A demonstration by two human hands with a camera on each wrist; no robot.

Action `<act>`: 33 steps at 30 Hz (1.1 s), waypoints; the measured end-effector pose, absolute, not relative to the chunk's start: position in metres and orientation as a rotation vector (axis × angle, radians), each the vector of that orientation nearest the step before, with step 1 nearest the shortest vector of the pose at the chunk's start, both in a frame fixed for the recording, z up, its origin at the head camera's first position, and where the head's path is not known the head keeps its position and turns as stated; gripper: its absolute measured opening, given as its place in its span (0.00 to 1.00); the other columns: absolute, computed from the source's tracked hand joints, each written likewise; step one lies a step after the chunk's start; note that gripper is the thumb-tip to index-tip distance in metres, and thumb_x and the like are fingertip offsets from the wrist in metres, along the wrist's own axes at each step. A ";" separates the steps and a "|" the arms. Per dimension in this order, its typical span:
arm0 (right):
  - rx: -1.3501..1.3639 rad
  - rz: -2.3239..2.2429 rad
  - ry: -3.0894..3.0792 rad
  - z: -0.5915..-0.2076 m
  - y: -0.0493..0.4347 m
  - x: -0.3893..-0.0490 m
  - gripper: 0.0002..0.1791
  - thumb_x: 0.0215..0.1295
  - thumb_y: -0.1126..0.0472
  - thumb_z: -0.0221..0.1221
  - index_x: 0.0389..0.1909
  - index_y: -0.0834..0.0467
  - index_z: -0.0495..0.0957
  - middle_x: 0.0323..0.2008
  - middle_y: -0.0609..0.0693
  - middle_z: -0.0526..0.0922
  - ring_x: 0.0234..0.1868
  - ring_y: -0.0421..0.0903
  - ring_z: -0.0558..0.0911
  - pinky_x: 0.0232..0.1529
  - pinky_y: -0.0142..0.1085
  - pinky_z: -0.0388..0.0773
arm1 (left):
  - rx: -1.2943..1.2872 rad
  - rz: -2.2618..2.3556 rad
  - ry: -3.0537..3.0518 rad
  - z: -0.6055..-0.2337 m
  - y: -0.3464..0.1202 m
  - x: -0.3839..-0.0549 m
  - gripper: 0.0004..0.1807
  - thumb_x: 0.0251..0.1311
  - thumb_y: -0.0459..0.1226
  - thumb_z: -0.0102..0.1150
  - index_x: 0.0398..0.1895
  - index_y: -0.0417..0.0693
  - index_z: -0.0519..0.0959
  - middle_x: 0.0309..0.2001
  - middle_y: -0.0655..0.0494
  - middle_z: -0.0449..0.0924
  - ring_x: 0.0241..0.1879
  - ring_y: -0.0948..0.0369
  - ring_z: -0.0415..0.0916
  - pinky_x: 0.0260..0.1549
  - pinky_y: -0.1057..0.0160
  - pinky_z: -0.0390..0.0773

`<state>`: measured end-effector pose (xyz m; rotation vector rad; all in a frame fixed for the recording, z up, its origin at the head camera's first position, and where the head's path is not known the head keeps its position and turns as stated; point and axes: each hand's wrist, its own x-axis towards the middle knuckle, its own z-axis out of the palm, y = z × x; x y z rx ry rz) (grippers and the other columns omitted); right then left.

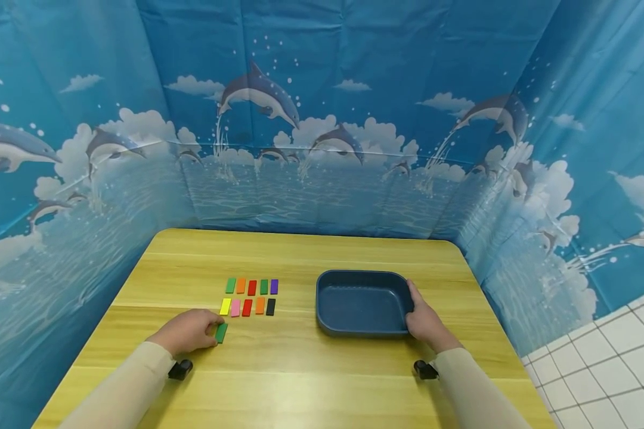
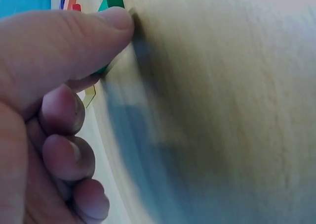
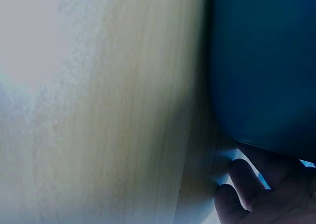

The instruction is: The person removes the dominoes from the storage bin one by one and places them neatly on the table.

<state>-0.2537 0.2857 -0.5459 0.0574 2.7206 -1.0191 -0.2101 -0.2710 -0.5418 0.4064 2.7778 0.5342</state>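
Observation:
My left hand (image 1: pixel 186 332) pinches a small flat green block (image 1: pixel 222 333) between thumb and finger, low over the table at the left. In the left wrist view, the thumb covers much of this green block (image 2: pixel 111 2), and the other fingers are curled in. A dark blue rectangular basin (image 1: pixel 362 330) stands right of the middle with nothing in it. Against its right end rests my right hand (image 1: pixel 426 319), fingers laid along the outer wall. Seen from the right wrist, the basin (image 3: pixel 264 70) hides part of the fingers.
Two rows of small flat blocks lie beyond my left hand. Green, orange, red and a purple block (image 1: pixel 274 286) make up the far row; the near row runs from a yellow block (image 1: pixel 225 306) to a black block (image 1: pixel 271 307). A dolphin-print curtain (image 1: pixel 322 179) surrounds the wooden table (image 1: pixel 311 381).

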 end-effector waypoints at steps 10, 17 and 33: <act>0.073 -1.026 2.717 -0.545 0.285 -0.252 0.50 0.66 0.75 0.41 0.87 0.54 0.32 0.81 0.73 0.48 0.70 0.67 0.69 0.60 0.55 0.69 | 0.464 0.397 2.834 -0.538 -0.272 -0.211 0.22 0.60 0.41 0.76 0.57 0.45 0.86 0.39 0.58 0.86 0.27 0.66 0.66 0.35 0.62 0.72; 0.058 -1.000 2.739 -0.544 0.286 -0.253 0.50 0.66 0.74 0.41 0.87 0.54 0.33 0.81 0.74 0.50 0.72 0.68 0.69 0.62 0.56 0.70 | 0.477 0.386 2.826 -0.540 -0.272 -0.214 0.25 0.63 0.42 0.74 0.62 0.45 0.85 0.25 0.61 0.73 0.21 0.66 0.60 0.32 0.64 0.67; 0.072 -0.995 2.717 -0.543 0.284 -0.253 0.50 0.67 0.74 0.40 0.87 0.53 0.32 0.81 0.73 0.49 0.71 0.68 0.68 0.62 0.56 0.69 | 0.384 0.476 2.816 -0.532 -0.276 -0.214 0.26 0.60 0.42 0.75 0.61 0.44 0.85 0.38 0.55 0.87 0.31 0.63 0.74 0.39 0.57 0.78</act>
